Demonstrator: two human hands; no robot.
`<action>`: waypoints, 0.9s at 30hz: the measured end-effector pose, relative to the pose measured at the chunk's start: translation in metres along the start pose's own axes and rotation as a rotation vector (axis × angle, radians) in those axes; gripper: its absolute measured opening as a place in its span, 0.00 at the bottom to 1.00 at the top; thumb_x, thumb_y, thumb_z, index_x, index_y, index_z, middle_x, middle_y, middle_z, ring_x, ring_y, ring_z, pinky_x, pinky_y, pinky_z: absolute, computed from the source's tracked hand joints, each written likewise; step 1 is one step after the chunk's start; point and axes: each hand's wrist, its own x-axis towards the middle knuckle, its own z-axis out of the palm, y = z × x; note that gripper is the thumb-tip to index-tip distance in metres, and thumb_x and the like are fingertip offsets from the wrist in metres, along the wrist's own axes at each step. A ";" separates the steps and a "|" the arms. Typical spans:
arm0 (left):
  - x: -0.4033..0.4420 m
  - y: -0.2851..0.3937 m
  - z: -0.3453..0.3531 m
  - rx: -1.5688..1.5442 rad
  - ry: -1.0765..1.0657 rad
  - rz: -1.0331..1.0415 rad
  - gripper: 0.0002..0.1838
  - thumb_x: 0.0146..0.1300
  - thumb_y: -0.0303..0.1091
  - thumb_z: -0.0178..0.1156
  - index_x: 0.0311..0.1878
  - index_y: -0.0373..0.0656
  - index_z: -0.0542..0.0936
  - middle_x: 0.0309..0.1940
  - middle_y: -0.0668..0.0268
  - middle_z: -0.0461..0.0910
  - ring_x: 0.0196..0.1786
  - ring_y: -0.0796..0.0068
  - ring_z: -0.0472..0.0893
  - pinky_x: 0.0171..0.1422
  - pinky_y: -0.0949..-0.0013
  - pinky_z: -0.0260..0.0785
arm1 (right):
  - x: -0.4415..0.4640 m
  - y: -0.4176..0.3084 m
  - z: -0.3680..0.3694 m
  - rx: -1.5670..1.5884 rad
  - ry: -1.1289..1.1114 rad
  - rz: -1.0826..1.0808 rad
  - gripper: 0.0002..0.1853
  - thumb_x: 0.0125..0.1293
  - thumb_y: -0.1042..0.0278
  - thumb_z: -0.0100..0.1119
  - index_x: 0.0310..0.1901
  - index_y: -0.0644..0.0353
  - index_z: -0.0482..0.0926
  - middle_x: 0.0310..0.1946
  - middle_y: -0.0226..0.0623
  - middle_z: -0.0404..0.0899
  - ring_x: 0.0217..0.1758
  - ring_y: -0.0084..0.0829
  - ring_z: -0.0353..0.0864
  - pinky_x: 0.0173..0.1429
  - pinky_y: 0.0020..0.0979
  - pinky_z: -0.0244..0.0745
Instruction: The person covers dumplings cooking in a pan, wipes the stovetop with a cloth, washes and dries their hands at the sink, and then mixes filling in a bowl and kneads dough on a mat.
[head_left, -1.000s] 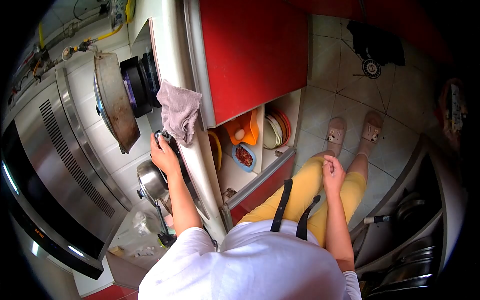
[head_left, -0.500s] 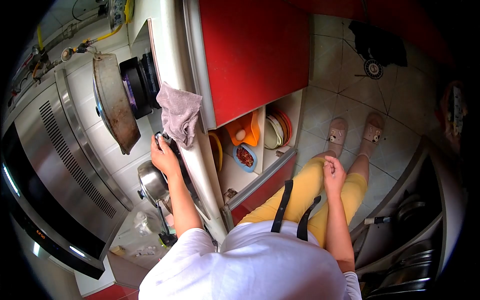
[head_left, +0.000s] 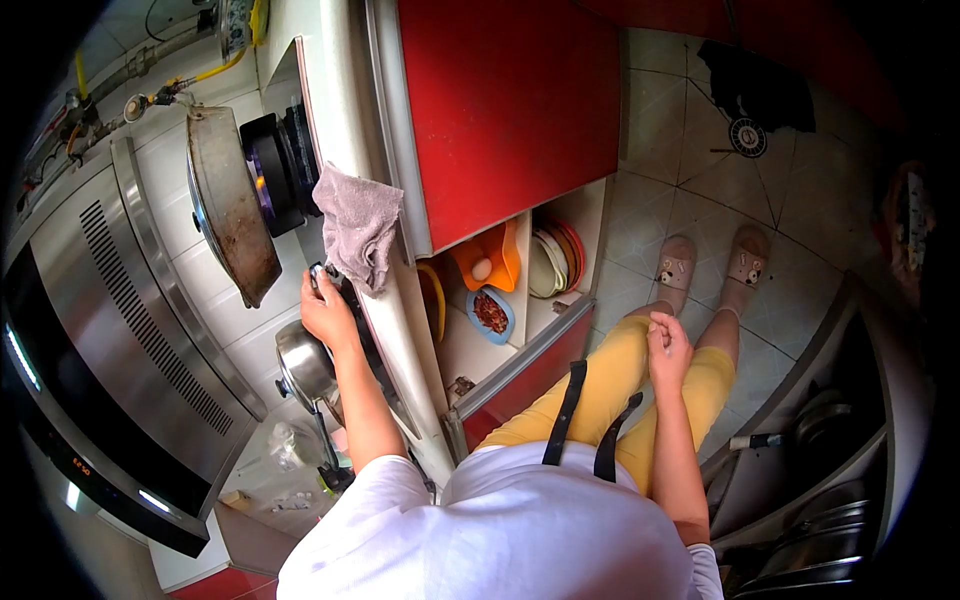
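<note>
My left hand is at the stove front, thumb and fingers closed around a small dark stove knob. Just beyond it, a large browned wok sits over the black burner, where a blue-purple glow and an orange flicker show. A greyish-pink cloth drapes over the counter edge close to the fingers. Below my left wrist stands a silver pot with a long handle. Over my yellow trousers hangs my right hand, fingers curled in, with nothing visible in it.
An open cabinet under the counter holds an orange bowl with an egg, a blue dish of dried red pieces, and stacked plates. A red door adjoins it. At right, a shelf holds pans. The range hood is at left.
An orange flicker now shows at the burner under the wok, where only a purple-blue glow showed before. Both hands stay in almost the same place.
</note>
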 end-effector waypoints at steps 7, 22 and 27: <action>0.001 -0.007 0.002 -0.032 -0.005 -0.028 0.23 0.65 0.42 0.57 0.54 0.31 0.76 0.23 0.60 0.81 0.26 0.71 0.81 0.36 0.67 0.71 | 0.000 0.002 0.001 0.001 0.007 -0.029 0.09 0.59 0.74 0.57 0.42 0.61 0.81 0.28 0.31 0.79 0.26 0.19 0.73 0.34 0.22 0.70; 0.004 -0.007 -0.001 0.045 -0.008 -0.030 0.24 0.64 0.45 0.58 0.53 0.32 0.78 0.20 0.63 0.79 0.23 0.73 0.76 0.34 0.67 0.69 | 0.001 0.004 0.002 0.020 0.014 -0.032 0.09 0.59 0.73 0.57 0.42 0.60 0.81 0.26 0.30 0.78 0.25 0.19 0.72 0.33 0.22 0.69; 0.003 0.002 -0.004 0.084 -0.002 -0.014 0.24 0.64 0.46 0.58 0.52 0.32 0.78 0.19 0.62 0.78 0.22 0.72 0.74 0.33 0.66 0.68 | 0.003 0.004 0.001 -0.006 0.000 -0.014 0.09 0.60 0.72 0.57 0.42 0.60 0.81 0.25 0.30 0.77 0.25 0.19 0.71 0.34 0.23 0.69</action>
